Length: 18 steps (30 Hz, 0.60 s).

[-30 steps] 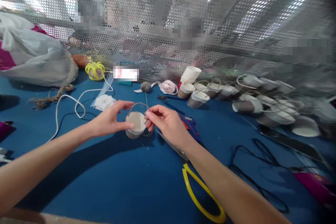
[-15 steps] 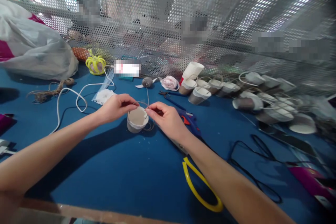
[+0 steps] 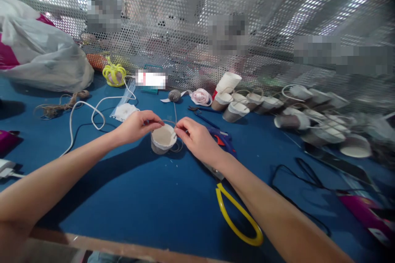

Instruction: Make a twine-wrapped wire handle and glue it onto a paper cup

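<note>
A small paper cup (image 3: 161,149) with a pale rim stands upright on the blue table, its open top facing me. My left hand (image 3: 140,126) pinches a thin grey-brown cord (image 3: 168,121) at the cup's far left rim. The same cord arches over the cup to my right hand (image 3: 191,134), whose thumb and finger are closed on it at the right rim. From there it runs back toward a small grey ball of yarn (image 3: 174,95). A loose loop of cord lies on the table right of the cup. The fingertips partly hide the rim.
Yellow-handled scissors (image 3: 239,218) lie under my right forearm, beside a blue glue gun (image 3: 226,141) and pliers (image 3: 205,110). Several small cups with cord handles (image 3: 236,111) stand back right. A white cable (image 3: 98,111) and twine (image 3: 63,106) lie left. A perforated metal screen (image 3: 185,28) rises behind.
My right hand has turned slightly, its fingertips nearer the cup's right rim. The whole view has shifted a little. Both hands still hold the cord.
</note>
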Each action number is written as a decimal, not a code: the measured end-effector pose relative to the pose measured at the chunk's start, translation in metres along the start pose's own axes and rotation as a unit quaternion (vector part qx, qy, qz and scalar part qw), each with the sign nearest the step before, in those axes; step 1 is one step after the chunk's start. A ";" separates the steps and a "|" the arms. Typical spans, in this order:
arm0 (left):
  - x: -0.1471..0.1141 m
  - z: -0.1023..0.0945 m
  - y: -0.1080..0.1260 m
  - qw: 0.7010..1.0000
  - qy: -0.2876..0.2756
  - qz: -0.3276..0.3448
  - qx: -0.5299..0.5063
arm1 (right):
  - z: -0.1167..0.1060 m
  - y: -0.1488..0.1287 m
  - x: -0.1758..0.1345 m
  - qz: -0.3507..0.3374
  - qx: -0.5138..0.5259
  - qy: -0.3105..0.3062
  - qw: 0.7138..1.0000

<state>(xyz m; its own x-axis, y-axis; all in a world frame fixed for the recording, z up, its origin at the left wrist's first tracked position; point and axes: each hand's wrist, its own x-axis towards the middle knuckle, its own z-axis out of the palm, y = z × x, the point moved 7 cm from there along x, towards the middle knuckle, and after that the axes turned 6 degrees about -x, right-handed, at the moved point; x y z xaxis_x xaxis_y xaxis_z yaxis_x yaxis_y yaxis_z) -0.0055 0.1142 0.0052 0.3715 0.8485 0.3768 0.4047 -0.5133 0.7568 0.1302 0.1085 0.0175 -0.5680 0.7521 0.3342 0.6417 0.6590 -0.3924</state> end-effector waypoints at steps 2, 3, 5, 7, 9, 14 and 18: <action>0.000 0.000 -0.002 1.000 0.003 -0.002 -0.009 | 0.001 0.000 0.000 -0.008 0.002 -0.006 1.000; 0.000 0.000 -0.002 1.000 0.002 -0.003 -0.013 | 0.002 0.001 0.000 -0.009 0.006 -0.010 1.000; 0.000 0.001 -0.003 1.000 -0.003 -0.003 -0.023 | 0.003 0.001 0.000 -0.008 0.019 -0.016 1.000; 0.000 0.002 -0.003 1.000 -0.008 -0.002 -0.025 | 0.003 0.002 -0.001 0.000 0.028 -0.017 0.999; 0.000 0.002 -0.002 1.000 -0.010 -0.001 -0.021 | 0.003 0.004 -0.001 0.010 0.032 -0.014 0.999; 0.002 0.002 -0.001 0.999 -0.029 0.021 0.012 | 0.005 0.005 -0.001 0.018 0.026 -0.013 0.999; 0.003 0.003 0.001 0.995 -0.085 0.046 0.031 | 0.005 0.003 0.000 0.008 0.018 -0.005 1.000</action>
<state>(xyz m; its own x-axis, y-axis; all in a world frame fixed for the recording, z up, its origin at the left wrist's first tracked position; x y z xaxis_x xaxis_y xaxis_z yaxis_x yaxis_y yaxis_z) -0.0018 0.1159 0.0052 0.5431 0.7660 0.3439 0.4109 -0.5996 0.6868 0.1298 0.1108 0.0123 -0.5623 0.7629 0.3189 0.6329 0.6453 -0.4278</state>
